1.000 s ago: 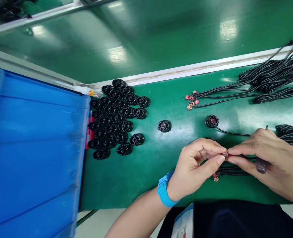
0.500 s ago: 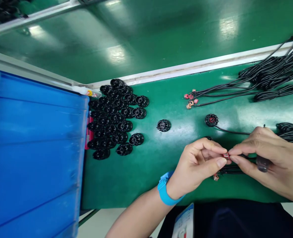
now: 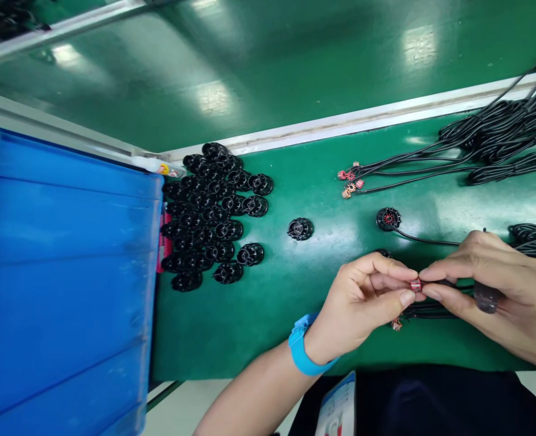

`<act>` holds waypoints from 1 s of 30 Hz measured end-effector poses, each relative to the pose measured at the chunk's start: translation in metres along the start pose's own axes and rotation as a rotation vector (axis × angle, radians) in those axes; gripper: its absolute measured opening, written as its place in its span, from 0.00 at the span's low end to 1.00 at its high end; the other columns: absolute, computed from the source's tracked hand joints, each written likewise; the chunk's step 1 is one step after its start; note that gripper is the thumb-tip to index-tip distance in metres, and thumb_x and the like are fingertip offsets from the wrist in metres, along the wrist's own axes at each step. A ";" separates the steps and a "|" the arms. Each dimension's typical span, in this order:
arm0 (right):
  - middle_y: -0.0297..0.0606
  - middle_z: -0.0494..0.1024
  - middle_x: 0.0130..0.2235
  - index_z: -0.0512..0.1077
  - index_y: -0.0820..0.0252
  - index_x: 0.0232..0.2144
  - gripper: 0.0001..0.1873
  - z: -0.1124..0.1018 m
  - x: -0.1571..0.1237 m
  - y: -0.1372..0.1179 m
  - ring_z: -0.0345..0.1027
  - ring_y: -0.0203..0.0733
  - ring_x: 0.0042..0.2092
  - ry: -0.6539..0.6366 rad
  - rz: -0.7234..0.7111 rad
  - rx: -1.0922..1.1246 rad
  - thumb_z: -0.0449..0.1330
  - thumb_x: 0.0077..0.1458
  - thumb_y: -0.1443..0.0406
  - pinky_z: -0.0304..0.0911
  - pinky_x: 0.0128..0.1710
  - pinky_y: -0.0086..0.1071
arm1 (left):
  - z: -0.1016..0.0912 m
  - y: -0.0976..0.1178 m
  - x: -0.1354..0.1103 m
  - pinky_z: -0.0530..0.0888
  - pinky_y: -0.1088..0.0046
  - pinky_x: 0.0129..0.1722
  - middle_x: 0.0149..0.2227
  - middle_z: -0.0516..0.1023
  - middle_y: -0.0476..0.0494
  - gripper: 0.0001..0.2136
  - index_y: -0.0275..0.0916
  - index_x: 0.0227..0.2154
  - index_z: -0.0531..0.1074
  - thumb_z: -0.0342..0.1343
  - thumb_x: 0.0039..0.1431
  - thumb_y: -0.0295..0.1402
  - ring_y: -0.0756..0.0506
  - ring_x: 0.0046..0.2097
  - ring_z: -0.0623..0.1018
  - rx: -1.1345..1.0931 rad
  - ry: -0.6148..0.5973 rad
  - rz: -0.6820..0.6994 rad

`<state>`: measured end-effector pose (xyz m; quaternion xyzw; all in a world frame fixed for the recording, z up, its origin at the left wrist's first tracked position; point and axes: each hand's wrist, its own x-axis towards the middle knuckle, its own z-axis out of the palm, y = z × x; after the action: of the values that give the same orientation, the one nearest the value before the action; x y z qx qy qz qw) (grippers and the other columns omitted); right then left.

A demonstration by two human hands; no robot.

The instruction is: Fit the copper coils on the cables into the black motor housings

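My left hand [image 3: 363, 293] pinches a small red cable-end piece [image 3: 415, 284] between thumb and fingertips. From the other side, the thumb and index finger of my right hand [image 3: 513, 290] close on the same piece, where it meets a black cable. A dark tool handle [image 3: 486, 298] is tucked in my right palm; its kind is mostly hidden. Just beyond my hands lies a round black housing [image 3: 388, 218] with a red insert and a cable. Another black housing [image 3: 300, 229] stands alone farther left. Below my fingers rests a copper-coloured cable end [image 3: 397, 324], partly covered.
Several black housings [image 3: 229, 230] crowd the left of the green table [image 3: 249, 339], beside a large blue bin [image 3: 68, 272]. Bundled black cables [image 3: 499, 133] lie at the back right, their red and copper ends [image 3: 350, 181] pointing left. A white bottle [image 3: 152, 165] lies behind the bin.
Both hands stay close together on the red cable-end piece, which shows slightly more between the fingertips. The view has shifted very slightly; nothing else has visibly moved.
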<state>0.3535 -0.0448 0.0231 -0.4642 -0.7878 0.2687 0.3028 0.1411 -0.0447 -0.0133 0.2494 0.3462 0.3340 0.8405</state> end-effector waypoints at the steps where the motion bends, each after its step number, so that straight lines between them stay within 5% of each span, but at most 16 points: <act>1: 0.27 0.78 0.27 0.75 0.54 0.41 0.02 0.000 0.000 0.000 0.69 0.32 0.28 0.002 -0.003 -0.002 0.61 0.68 0.64 0.66 0.33 0.33 | 0.000 0.000 0.000 0.78 0.82 0.28 0.38 0.83 0.44 0.10 0.36 0.37 0.78 0.72 0.57 0.32 0.47 0.40 0.86 0.005 0.002 -0.001; 14: 0.29 0.79 0.28 0.76 0.53 0.39 0.04 0.000 0.000 0.000 0.68 0.34 0.28 -0.001 0.000 -0.014 0.62 0.68 0.63 0.66 0.32 0.35 | 0.006 0.003 0.001 0.82 0.78 0.38 0.35 0.83 0.46 0.08 0.36 0.34 0.81 0.71 0.59 0.34 0.50 0.36 0.85 -0.013 0.039 0.058; 30: 0.30 0.79 0.28 0.78 0.52 0.41 0.03 0.000 -0.001 0.001 0.69 0.35 0.28 0.003 0.029 -0.014 0.64 0.66 0.62 0.66 0.31 0.34 | 0.002 -0.002 -0.001 0.78 0.81 0.28 0.39 0.84 0.43 0.12 0.36 0.37 0.79 0.73 0.56 0.35 0.46 0.39 0.86 0.000 0.042 -0.017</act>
<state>0.3544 -0.0457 0.0221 -0.4780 -0.7824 0.2670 0.2968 0.1427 -0.0469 -0.0133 0.2393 0.3661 0.3319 0.8358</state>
